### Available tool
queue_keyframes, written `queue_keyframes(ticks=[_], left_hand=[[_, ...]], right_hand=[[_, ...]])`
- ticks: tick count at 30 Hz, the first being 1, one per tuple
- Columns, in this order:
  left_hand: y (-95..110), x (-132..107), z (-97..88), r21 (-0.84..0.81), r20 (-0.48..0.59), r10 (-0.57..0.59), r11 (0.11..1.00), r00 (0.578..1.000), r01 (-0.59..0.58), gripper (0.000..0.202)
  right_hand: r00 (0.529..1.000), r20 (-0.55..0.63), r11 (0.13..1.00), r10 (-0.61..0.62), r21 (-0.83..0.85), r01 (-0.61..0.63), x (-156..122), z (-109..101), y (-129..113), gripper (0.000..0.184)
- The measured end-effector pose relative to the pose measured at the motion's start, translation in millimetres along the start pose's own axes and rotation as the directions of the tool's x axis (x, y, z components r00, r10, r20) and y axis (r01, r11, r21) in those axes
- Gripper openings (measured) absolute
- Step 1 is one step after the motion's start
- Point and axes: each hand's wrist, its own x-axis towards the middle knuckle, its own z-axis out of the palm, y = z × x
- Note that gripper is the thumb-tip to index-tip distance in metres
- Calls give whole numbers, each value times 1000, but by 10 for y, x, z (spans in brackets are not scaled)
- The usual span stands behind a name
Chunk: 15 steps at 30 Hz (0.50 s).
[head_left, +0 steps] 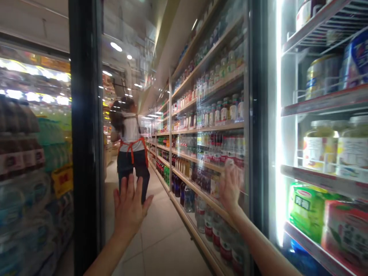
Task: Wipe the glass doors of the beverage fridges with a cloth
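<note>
A glass cooler door (172, 230) in a dark frame stands in front of me, and the aisle shows through it. My left hand (130, 205) lies flat against the pane with its fingers spread, low and left of the middle. Farther right, near the door's right frame, my right hand (230, 189) is pressed to the glass. Its fingers are bent over a small whitish wad, which looks like a cloth (230, 164). Motion blur and the fingers hide most of the wad.
At right are lit cooler shelves (322, 174) with jars (316, 147), cans and a green pack (306, 209). Beyond the glass, a person (130, 142) in an orange-tied apron stands in the aisle beside long bottle shelves (201, 165). Stacked bottle packs (23, 161) fill the left.
</note>
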Motion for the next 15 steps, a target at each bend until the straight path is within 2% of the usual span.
queue_keyframes(ticks=[1, 2, 3, 4, 5, 6, 7, 8, 9, 10, 11, 12, 13, 14, 15], left_hand=[[1, -4, -5, 0, 8, -6, 1000, 1000, 6, 66], [0, -9, -12, 1, 17, -6, 1000, 1000, 6, 66], [-2, -18, -19, 1, 22, -1, 1000, 1000, 1, 66], [-6, -31, -25, 0, 25, 6, 1000, 1000, -6, 66], [-9, -46, -28, 0, 29, 17, 1000, 999, -17, 66], [-13, -63, -28, 2, 35, 25, 1000, 999, -26, 67], [-16, -80, -24, 8, 40, 28, 1000, 999, -29, 67], [-19, -97, -17, 17, 40, 27, 999, 999, -28, 67], [-22, -110, -10, 28, 37, 26, 999, 999, -27, 67], [-25, -122, -2, 40, 33, 27, 999, 999, -28, 67], [-28, -131, 3, 50, 25, 31, 998, 999, -32, 66], [-33, -138, 7, 58, 14, 41, 997, 999, -42, 66], [-39, -144, 8, 62, 6, 57, 996, 998, -57, 65], [-45, -150, 9, 62, 1, 71, 996, 997, -71, 64], [-50, -156, 11, 58, 1, 82, 995, 997, -82, 63]], right_hand=[[985, 58, 986, -165, 30, 163, -73, -7, -78, 51], [948, 103, 953, -302, 61, 297, -132, -15, -139, 51], [916, 129, 925, -379, 79, 372, -165, -20, -170, 51], [919, 127, 927, -374, 75, 367, -166, -22, -168, 51], [955, 94, 959, -283, 49, 279, -136, -19, -142, 51], [991, 36, 991, -130, 19, 130, -83, -9, -108, 50], [999, -33, 1000, 31, 4, -31, -18, 5, -87, 51], [986, -81, 990, 143, 8, -143, 46, 22, -95, 51], [980, -97, 985, 175, 22, -174, 99, 38, -139, 52], [990, -80, 993, 115, 42, -112, 135, 50, -217, 51], [999, -33, 997, -28, 68, 30, 157, 56, -316, 51], [980, 18, 975, -199, 101, 196, 169, 57, -420, 52], [939, 58, 935, -340, 131, 330, 179, 55, -511, 53], [910, 74, 908, -407, 144, 394, 195, 51, -576, 53], [917, 62, 914, -393, 135, 383, 218, 48, -611, 53]])
